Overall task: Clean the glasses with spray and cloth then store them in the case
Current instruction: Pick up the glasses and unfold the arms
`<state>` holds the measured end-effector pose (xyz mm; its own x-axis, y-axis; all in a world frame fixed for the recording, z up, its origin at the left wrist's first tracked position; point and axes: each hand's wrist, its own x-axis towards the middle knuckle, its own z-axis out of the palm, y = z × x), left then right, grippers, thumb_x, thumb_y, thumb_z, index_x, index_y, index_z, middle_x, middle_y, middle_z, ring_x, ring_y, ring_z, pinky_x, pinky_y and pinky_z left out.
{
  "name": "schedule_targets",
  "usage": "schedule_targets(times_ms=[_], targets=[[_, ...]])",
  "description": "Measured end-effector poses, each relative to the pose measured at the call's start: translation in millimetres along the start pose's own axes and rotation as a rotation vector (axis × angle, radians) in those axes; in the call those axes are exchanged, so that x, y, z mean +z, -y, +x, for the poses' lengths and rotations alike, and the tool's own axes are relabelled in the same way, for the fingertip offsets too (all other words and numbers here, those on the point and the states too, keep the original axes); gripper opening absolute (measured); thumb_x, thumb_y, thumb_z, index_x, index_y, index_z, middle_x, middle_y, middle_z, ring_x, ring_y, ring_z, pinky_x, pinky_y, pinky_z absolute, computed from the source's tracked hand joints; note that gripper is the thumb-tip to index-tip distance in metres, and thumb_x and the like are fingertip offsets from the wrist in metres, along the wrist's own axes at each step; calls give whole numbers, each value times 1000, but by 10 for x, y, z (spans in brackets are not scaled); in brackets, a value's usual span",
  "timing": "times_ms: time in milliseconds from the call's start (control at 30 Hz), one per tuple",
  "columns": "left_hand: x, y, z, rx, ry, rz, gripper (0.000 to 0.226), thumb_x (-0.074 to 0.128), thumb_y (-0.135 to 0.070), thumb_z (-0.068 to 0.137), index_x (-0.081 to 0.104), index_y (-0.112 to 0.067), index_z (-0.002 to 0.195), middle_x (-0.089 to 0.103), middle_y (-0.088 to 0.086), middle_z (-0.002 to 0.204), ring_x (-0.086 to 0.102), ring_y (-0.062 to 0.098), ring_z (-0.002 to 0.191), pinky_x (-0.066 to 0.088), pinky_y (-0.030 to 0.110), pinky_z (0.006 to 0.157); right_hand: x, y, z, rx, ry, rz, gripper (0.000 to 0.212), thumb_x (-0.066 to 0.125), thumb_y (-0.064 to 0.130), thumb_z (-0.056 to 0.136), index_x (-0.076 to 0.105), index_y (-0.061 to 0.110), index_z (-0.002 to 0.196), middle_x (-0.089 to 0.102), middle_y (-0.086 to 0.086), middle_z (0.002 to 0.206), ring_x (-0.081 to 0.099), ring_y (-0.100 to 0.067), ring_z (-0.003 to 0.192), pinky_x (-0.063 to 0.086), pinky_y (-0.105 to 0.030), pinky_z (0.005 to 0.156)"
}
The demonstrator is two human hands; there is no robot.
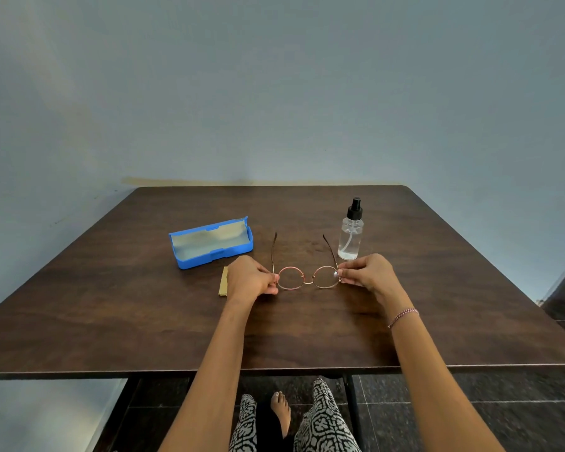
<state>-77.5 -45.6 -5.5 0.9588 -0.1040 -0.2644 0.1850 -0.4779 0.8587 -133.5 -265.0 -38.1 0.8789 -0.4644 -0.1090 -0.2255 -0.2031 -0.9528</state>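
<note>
We hold the glasses [291, 278] at the centre of the frame, low over the tabletop [307, 337], temples unfolded. The left hand [250, 277] and right hand [366, 272] each pinch one outer end of the frame with curled fingers. The open blue case [209, 260] lies at upper left, the cloth [224, 282] partly behind the left hand, and the spray bottle [350, 238] stands upright beyond the right hand.

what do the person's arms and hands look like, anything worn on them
Both arms are bare as far as the picture shows, with no sleeves in view. The left hand and its wrist wear nothing. The right hand shows no ring, but its wrist wears a thin bracelet, pink and white, which looks like twisted thread or small beads.
</note>
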Motion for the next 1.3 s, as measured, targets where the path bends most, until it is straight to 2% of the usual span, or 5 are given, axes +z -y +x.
schedule_targets(times_ms=[267, 400, 600, 800, 1300], targets=[[-68, -7, 17, 48, -58, 179, 16, 68, -23, 86, 71, -7, 86, 72, 7, 77, 67, 13, 67, 57, 33, 81, -42, -3, -46, -36, -28, -43, 9, 75, 4, 76, 72, 12, 80, 72, -11, 79, 68, -16, 76, 54, -31, 87], [-79, -89, -12, 276, -214, 71, 13, 64, -20, 88, 71, -10, 91, 68, 0, 66, 63, 12, 59, 56, 35, 80, -249, 105, -147, -145, -85, 32, 14, 70, 4, 81, 70, 3, 95, 65, -5, 70, 59, 2, 52, 49, -8, 61], [429, -576, -5, 650, -153, -1, 32, 65, -9, 83, 66, -11, 115, 71, 6, 101, 66, 17, 93, 49, 32, 93, -391, 412, -140, -531, -409, 66, 17, 65, 13, 86, 68, 15, 103, 65, 2, 84, 60, -4, 71, 48, -9, 67], [904, -847, 97, 717, 18, 144, 51, 66, -2, 81, 52, -5, 130, 62, 15, 122, 58, 26, 113, 46, 36, 98, -367, 385, 126, -646, -113, -42, 55, 60, 14, 91, 39, 34, 137, 49, 5, 126, 52, -3, 112, 47, -13, 84], [1100, -1050, 402, 788, -60, -40, 65, 81, -27, 72, 54, -18, 131, 71, -1, 103, 64, 5, 89, 51, 20, 85, -612, 447, 621, -673, 86, 109, 63, 65, 13, 86, 38, 32, 139, 65, -12, 104, 68, -20, 93, 52, -28, 86]])
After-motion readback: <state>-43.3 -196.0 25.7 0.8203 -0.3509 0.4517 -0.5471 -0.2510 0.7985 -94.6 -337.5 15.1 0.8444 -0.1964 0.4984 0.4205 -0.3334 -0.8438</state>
